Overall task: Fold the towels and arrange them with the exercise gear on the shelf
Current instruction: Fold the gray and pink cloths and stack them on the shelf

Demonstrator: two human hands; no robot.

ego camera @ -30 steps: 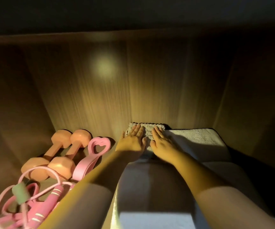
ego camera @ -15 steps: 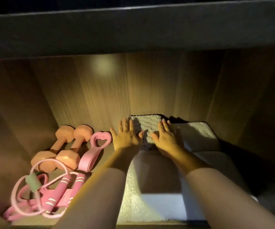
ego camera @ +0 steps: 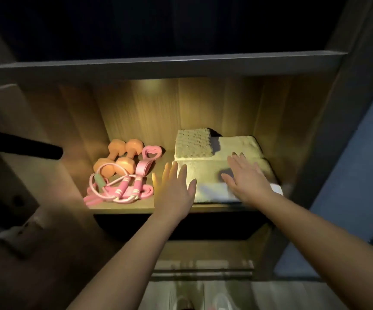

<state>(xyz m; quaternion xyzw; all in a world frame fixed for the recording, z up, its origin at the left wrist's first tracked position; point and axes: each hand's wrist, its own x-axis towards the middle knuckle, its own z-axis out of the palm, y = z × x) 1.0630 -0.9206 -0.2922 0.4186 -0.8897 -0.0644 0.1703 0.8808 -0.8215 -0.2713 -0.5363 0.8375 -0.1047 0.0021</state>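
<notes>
the lit wooden shelf fills the middle of the frame, with a grey upper board crossing above it. on its right half lies a stack of folded towels, cream and flat, reaching from the back wall to the front edge, where a whiter layer shows at the bottom. a small ribbed towel sits folded on top of the stack at its back left corner. on the left half of the shelf two orange dumbbells lie side by side near the back, a pink heart-ended band lies just beside them to the right, and a pink jump rope is coiled in front, touching the nearer dumbbell ends. the left hand is at centre frame, palm down with fingers straight and spread, holding nothing, between the rope and the left edge of the towels. the right hand is spread flat over the front part of the stack, also gripping nothing (whether the palm actually touches the cloth cannot be told; a dark shadow sits under it). a dark bar juts in from the left of the frame.
</notes>
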